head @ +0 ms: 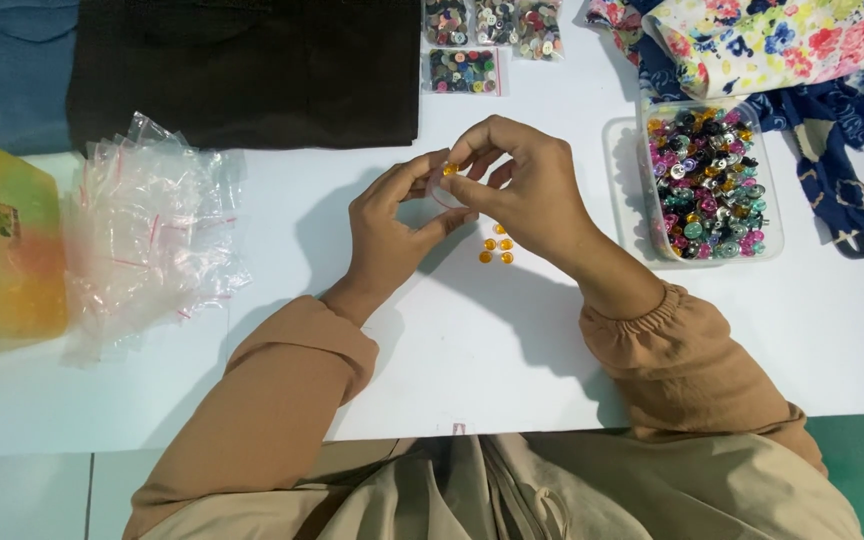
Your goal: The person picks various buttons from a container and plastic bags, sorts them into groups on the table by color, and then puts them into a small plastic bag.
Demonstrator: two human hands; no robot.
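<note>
— What's going on with the hands?

— They meet over the white table (512,360). The left hand (392,225) pinches a small clear bag (445,192) between thumb and fingers, and the right hand (522,180) pinches the same bag from the other side, its fingertips (462,152) bent down over the top edge. An orange button (449,169) sits right at those fingertips (inside the bag or just at its mouth, I cannot tell which).

— Any more of those buttons?

— Four orange ones (497,250) lie loose on the table just below the right hand, close together, touching neither hand.

— And round about?

— Right of the right hand, near the wrist, stands a clear tub (772,180) full of mixed coloured buttons, with a clear lid (620,180) beside it. Past that, floral cloth (772,40) and dark blue cloth (842,190). Well left of the left hand is a heap of empty clear bags (147,230), and further left a yellow box (2,240). Beyond both hands lie a dark brown cloth (242,70) and some filled button packets (492,40), well apart from the fingers
</note>
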